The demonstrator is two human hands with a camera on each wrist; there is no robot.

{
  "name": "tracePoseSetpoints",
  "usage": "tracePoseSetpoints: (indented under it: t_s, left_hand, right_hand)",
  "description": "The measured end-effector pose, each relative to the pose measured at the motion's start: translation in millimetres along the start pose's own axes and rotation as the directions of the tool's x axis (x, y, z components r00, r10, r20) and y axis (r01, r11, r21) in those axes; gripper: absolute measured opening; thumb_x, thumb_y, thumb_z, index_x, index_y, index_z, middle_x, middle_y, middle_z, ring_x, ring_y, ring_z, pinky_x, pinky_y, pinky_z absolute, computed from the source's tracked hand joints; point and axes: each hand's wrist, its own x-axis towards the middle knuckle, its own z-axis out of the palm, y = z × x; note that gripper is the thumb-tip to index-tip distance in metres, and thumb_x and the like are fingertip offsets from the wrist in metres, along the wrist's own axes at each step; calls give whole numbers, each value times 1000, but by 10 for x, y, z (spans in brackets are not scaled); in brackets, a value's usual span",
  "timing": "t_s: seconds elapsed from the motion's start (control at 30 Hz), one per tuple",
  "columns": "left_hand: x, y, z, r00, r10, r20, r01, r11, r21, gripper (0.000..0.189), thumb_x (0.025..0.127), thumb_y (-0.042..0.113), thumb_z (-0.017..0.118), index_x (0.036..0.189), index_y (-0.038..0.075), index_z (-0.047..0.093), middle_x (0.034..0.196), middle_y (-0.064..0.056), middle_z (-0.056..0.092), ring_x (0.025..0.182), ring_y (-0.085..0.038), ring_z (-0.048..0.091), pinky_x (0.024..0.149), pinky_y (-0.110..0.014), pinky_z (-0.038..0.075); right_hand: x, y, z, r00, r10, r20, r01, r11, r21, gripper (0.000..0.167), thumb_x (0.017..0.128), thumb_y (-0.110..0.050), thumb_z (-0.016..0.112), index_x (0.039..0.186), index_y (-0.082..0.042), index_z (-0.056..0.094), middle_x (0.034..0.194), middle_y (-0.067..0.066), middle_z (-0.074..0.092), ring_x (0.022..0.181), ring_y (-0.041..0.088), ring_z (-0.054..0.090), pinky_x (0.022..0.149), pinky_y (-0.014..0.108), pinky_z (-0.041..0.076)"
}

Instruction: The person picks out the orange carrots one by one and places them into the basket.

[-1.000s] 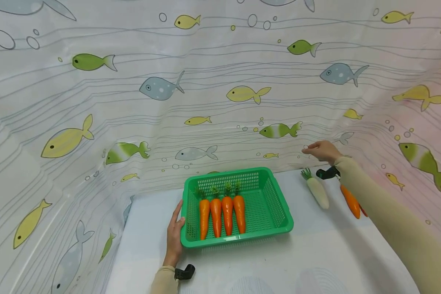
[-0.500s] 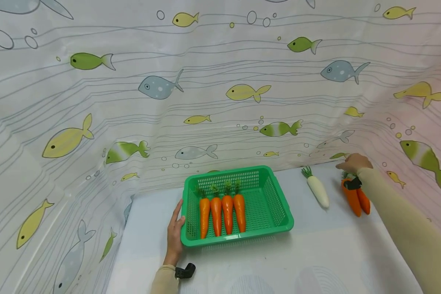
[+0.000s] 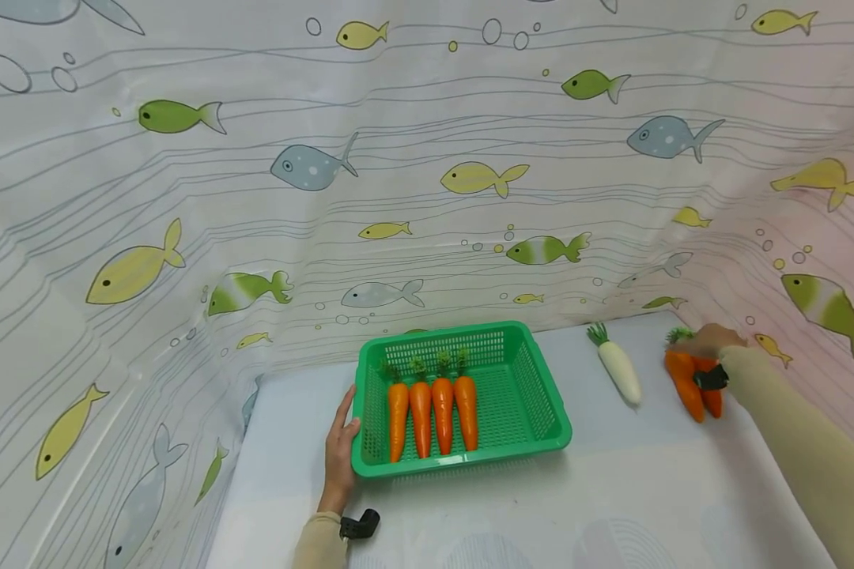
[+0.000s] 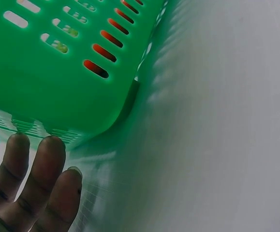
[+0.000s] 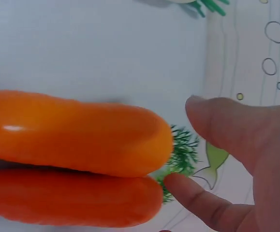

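Note:
A green plastic basket (image 3: 462,466) sits on the table with several orange carrots (image 3: 443,415) lying side by side in its left part, leafy tops away from me. My left hand (image 3: 339,462) rests against the basket's left end, thumb at the rim; in the left wrist view its fingers (image 4: 48,164) lie extended by the wall. Over at the right, two more carrots (image 3: 683,383) lie together on the table. My right hand (image 3: 712,340) is at their leafy ends. In the right wrist view, thumb and finger stand apart near the tops of the orange carrot (image 5: 81,133) and the redder carrot (image 5: 72,198).
A white radish (image 3: 621,371) with green leaves lies between the basket and the two loose carrots. Behind the table (image 3: 541,514) hangs a white sheet (image 3: 427,118) printed with fish, which also rises at both sides.
My right hand has moved right and down from above the radish to the loose carrots' tops. The left hand and the basket have stayed in place.

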Motion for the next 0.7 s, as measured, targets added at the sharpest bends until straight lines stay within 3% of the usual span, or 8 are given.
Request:
tracePoseSetpoints:
  t_s: [0.17,0.33,0.5,0.6,0.7]
  left_hand:
    - [-15,-3,-1,1000,0,0,0,1000,-13,54,113,27,35,166,37,36,174,7,31,152,-6,35,110,-8,31]
    - [-26,9,-1,1000,6,12,-6,1000,-4,54,114,28,34,167,35,35,175,5,29,156,-18,33,110,-8,30]
    - [-22,0,-2,1000,18,6,-18,1000,16,54,114,27,34,167,35,35,175,4,30,159,-25,29,111,-7,28]
    - [-17,-9,-4,1000,21,-1,-21,1000,23,54,114,27,34,167,35,35,174,4,31,159,-21,30,111,-8,28]
    - [-5,-15,-5,1000,24,-5,-24,999,28,54,113,26,34,167,34,36,174,4,32,158,-16,31,112,-8,27]
  right_hand:
    - [244,177,87,1000,0,16,1,999,-40,93,99,-58,65,135,24,39,116,36,51,95,40,60,78,46,61]
    - [429,303,123,999,-42,9,42,989,-141,101,88,-65,74,126,25,49,109,35,57,92,40,61,73,45,61]
    - [401,290,168,997,-75,12,76,979,-187,105,90,-67,70,129,28,48,110,35,58,96,42,60,77,49,61]
    - [315,234,220,996,-86,11,86,974,-209,96,96,-64,65,126,26,52,103,29,57,93,39,58,76,44,58]
    - [262,200,263,994,-108,9,107,967,-230,82,99,-62,61,113,19,59,92,20,53,87,33,55,73,37,52]
